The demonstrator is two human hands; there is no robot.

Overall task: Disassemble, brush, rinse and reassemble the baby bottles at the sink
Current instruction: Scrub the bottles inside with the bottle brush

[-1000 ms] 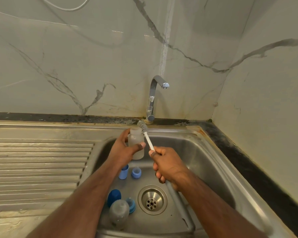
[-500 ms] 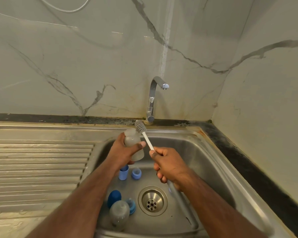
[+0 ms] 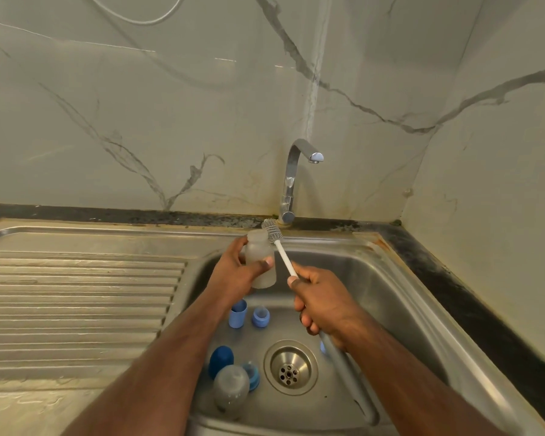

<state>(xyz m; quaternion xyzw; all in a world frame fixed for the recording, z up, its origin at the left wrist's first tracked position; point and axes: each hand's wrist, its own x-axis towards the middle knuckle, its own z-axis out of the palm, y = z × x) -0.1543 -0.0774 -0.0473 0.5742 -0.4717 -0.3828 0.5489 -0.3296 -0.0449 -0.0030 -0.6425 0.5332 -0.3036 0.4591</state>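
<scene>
My left hand (image 3: 233, 272) grips a frosted, capless baby bottle (image 3: 260, 259) upright over the sink basin (image 3: 390, 297). My right hand (image 3: 320, 302) holds the white handle of a bottle brush (image 3: 276, 237), whose grey bristle head sits outside the bottle, right beside its open mouth. On the basin floor lie a second frosted bottle (image 3: 232, 390) on its side, a dark blue cap (image 3: 221, 360), a light blue cap (image 3: 238, 313), a light blue collar (image 3: 260, 316) and another blue collar (image 3: 252, 374).
A chrome tap (image 3: 291, 180) stands behind the basin with no water running. The drain (image 3: 290, 366) is in the basin's middle. A ribbed steel draining board (image 3: 76, 303) lies to the left. Marble walls close in behind and on the right.
The bottle and the brush head have shifted slightly left and up together. The brush head stays next to the bottle's mouth.
</scene>
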